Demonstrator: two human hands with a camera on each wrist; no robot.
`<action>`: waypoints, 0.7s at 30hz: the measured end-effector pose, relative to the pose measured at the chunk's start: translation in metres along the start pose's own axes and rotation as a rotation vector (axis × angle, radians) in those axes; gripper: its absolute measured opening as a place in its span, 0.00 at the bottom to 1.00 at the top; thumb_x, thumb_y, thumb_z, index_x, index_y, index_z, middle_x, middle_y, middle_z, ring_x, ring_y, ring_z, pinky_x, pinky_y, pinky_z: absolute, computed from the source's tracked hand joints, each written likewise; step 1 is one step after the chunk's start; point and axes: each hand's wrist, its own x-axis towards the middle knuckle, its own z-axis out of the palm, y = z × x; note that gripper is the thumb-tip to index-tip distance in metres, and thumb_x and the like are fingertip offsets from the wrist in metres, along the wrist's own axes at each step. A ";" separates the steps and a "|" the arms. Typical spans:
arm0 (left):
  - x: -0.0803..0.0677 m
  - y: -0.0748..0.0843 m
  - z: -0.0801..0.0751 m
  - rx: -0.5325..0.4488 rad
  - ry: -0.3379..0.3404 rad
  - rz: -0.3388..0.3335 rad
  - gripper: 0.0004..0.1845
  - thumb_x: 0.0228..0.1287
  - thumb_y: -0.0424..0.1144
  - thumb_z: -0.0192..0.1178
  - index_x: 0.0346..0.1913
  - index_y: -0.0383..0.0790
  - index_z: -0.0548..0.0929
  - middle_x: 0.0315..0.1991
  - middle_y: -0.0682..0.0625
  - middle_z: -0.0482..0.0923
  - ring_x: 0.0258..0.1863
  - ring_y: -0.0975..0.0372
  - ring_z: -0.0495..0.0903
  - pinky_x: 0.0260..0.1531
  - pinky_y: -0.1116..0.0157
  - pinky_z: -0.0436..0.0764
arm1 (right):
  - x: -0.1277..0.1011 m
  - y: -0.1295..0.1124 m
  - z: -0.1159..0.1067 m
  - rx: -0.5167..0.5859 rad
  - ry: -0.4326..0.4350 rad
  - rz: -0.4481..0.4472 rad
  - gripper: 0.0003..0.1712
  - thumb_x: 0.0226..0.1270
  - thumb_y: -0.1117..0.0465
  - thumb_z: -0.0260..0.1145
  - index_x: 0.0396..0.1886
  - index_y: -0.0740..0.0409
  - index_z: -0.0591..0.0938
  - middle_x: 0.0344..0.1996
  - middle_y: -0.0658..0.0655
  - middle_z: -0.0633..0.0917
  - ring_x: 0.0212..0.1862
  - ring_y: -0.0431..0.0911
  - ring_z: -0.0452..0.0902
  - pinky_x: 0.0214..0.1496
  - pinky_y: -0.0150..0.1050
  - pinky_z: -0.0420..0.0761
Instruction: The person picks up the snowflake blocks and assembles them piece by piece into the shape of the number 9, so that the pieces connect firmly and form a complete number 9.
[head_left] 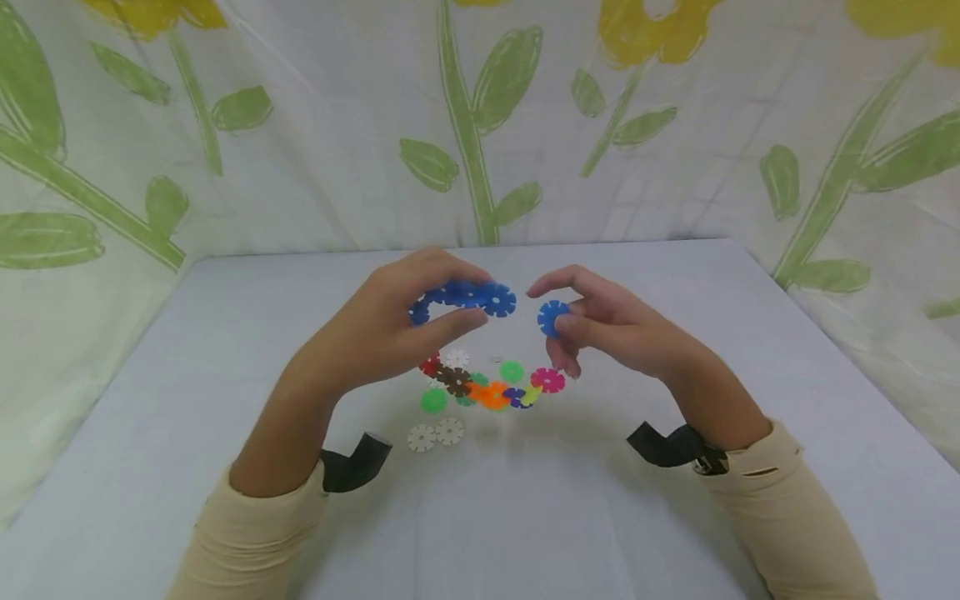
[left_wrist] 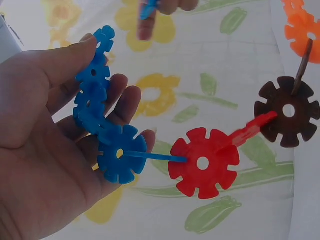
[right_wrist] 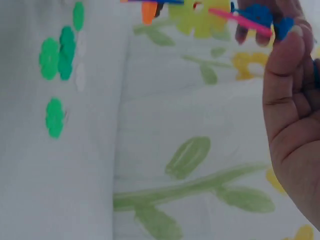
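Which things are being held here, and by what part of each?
Left hand: the chain, by its blue end. Right hand: a single blue disc, by its edge.

Head view: illumination is diffuse, moderate and even; soft-edged shadows lie on the table point(head_left: 510, 533) near 5 and 7 o'clock. Fine detail is slightly soft. Left wrist view: exposure is brighter, with pale, washed-out backdrop point(left_wrist: 195, 65) tones. The red disc point(left_wrist: 202, 142) renders clearly; the right hand point(left_wrist: 171, 5) at 12 o'clock is blurred. Right wrist view: dimmer, hazy, low in contrast, greyest toward 9 o'clock; green discs point(right_wrist: 49, 59) near 10 o'clock show soft edges.
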 end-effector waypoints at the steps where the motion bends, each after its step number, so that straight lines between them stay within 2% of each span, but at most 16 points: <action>1: 0.000 0.000 0.002 -0.004 -0.001 -0.002 0.17 0.67 0.37 0.66 0.57 0.42 0.82 0.50 0.55 0.81 0.49 0.65 0.79 0.46 0.63 0.82 | 0.001 -0.003 0.004 0.049 -0.001 -0.046 0.20 0.79 0.71 0.49 0.67 0.60 0.67 0.26 0.59 0.82 0.28 0.53 0.79 0.33 0.43 0.84; 4: 0.001 0.002 0.006 -0.009 -0.011 -0.017 0.18 0.68 0.39 0.66 0.59 0.41 0.81 0.51 0.54 0.81 0.48 0.65 0.80 0.44 0.64 0.83 | 0.003 -0.011 0.014 0.188 -0.010 -0.110 0.19 0.81 0.68 0.49 0.67 0.58 0.67 0.25 0.60 0.80 0.27 0.52 0.77 0.31 0.41 0.83; 10: 0.004 0.004 0.013 -0.010 -0.030 -0.034 0.19 0.69 0.39 0.65 0.60 0.40 0.80 0.51 0.54 0.82 0.46 0.67 0.82 0.45 0.65 0.83 | 0.005 -0.021 0.029 0.370 0.006 -0.033 0.16 0.81 0.61 0.51 0.64 0.55 0.67 0.25 0.59 0.78 0.27 0.49 0.75 0.30 0.35 0.82; 15: 0.005 0.005 0.017 -0.018 -0.022 -0.010 0.19 0.69 0.36 0.65 0.61 0.39 0.79 0.52 0.52 0.82 0.47 0.66 0.82 0.47 0.65 0.83 | 0.005 -0.022 0.031 0.420 0.022 0.013 0.14 0.81 0.64 0.49 0.62 0.55 0.66 0.24 0.58 0.76 0.25 0.48 0.72 0.29 0.33 0.79; 21: 0.006 0.005 0.019 -0.042 0.004 0.037 0.20 0.68 0.33 0.65 0.62 0.37 0.79 0.55 0.51 0.81 0.51 0.63 0.82 0.49 0.65 0.82 | 0.005 -0.020 0.029 0.449 -0.004 -0.004 0.14 0.81 0.63 0.50 0.61 0.54 0.67 0.23 0.58 0.73 0.23 0.49 0.69 0.28 0.33 0.78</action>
